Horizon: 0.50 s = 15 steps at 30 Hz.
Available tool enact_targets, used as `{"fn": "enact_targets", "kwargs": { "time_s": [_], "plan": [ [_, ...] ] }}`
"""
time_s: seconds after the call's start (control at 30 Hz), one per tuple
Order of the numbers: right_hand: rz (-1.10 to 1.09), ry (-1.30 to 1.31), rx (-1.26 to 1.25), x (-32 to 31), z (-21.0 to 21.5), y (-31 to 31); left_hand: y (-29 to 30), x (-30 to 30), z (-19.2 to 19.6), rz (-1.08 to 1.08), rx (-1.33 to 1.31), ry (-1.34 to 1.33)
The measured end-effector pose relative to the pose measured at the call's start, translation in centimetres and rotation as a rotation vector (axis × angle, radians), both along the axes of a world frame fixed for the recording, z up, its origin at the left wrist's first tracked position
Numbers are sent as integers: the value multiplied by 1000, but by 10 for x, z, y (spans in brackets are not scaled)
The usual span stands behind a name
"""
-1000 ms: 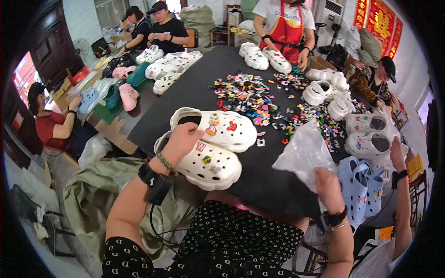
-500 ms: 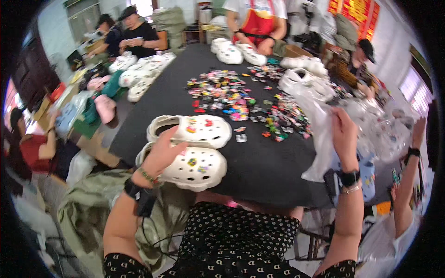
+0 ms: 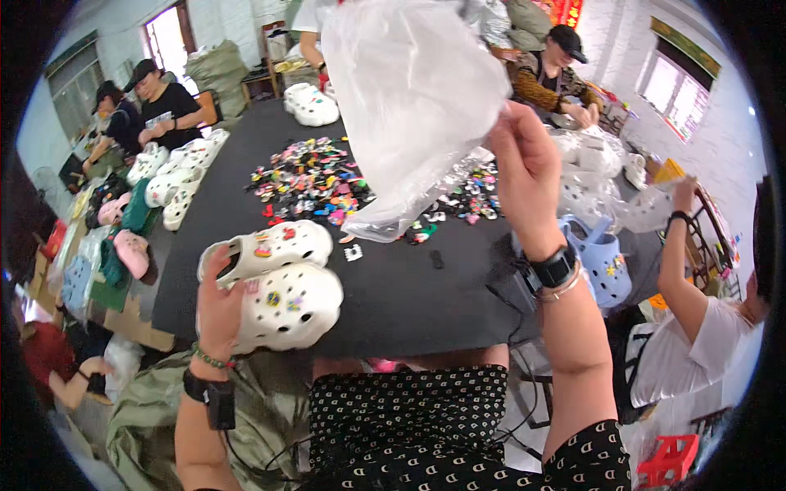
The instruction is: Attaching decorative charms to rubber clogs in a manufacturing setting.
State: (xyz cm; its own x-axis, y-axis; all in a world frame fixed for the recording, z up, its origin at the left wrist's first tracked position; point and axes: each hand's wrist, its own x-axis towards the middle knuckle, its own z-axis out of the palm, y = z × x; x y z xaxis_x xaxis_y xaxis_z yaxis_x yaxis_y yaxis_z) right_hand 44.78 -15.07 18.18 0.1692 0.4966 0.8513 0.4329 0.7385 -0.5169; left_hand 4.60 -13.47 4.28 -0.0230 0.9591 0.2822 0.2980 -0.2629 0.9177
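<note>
A pair of white clogs (image 3: 291, 307) with colourful shoe charms sits side by side at the left of the black table, toes pointing right. My left hand (image 3: 219, 315) lies at their heel end, thumb and fingers apart, touching the nearer clog. My right hand (image 3: 528, 168) is raised over the table, thumb and fingers pinched on the edge of a translucent plastic bag (image 3: 417, 90). Hanging open to the left of that hand, the bag covers part of the far table and much of the person behind it.
Shoe charms (image 3: 311, 184) lie in heaps across the middle of the black table (image 3: 409, 303). Blue clogs (image 3: 602, 266) stand at the right edge, near bagged white clogs (image 3: 594, 155). More white clogs (image 3: 184, 180) line the left side. Several people work around the table.
My right hand has lifted the plastic bag up and leftward from the table's right side, and the bag has spread out. My left hand stays by the clogs; the view has shifted.
</note>
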Motion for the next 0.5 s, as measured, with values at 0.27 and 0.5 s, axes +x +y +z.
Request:
{"fn": "enact_targets", "kwargs": {
  "time_s": [0.27, 0.5],
  "plan": [
    [-93, -434, 115, -50, 14, -15, -9, 13, 1, -82, 93, 485],
    [-210, -521, 156, -60, -5, -31, -75, 32, 84, 151, 369, 819]
  ]
}}
